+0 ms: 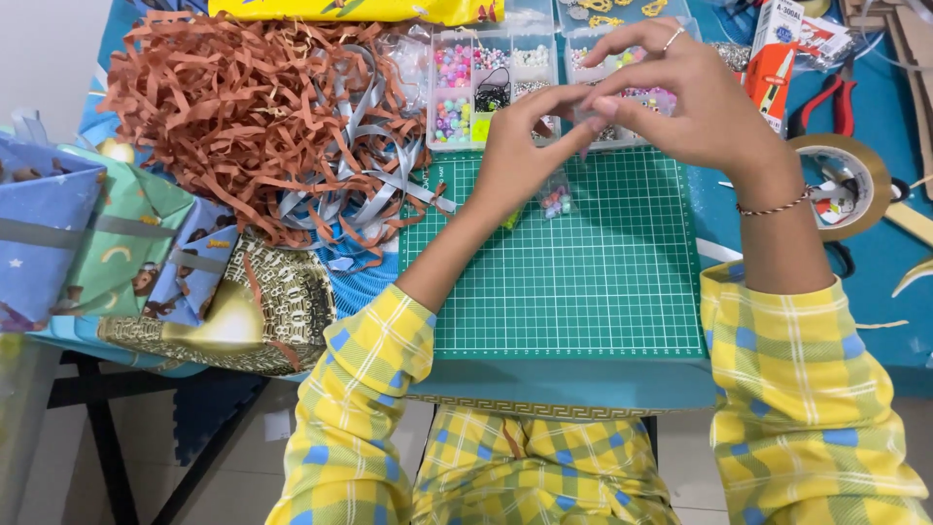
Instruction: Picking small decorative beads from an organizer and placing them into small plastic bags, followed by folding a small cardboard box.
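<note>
My left hand (525,146) and my right hand (680,92) meet above the far edge of a green cutting mat (583,282). Their fingertips pinch together on something small that I cannot make out. A small clear bag of coloured beads (556,199) hangs or lies just below my left hand. Behind the hands stands a clear compartment box of beads (486,83). My right hand wears a ring and a thin bracelet. Both sleeves are yellow plaid.
A heap of brown shredded paper with grey ribbon (262,117) fills the left. Wrapped gift boxes (107,233) sit at the far left. A tape roll (846,185), red pliers (831,102) and a glue box (773,68) lie to the right on the blue table.
</note>
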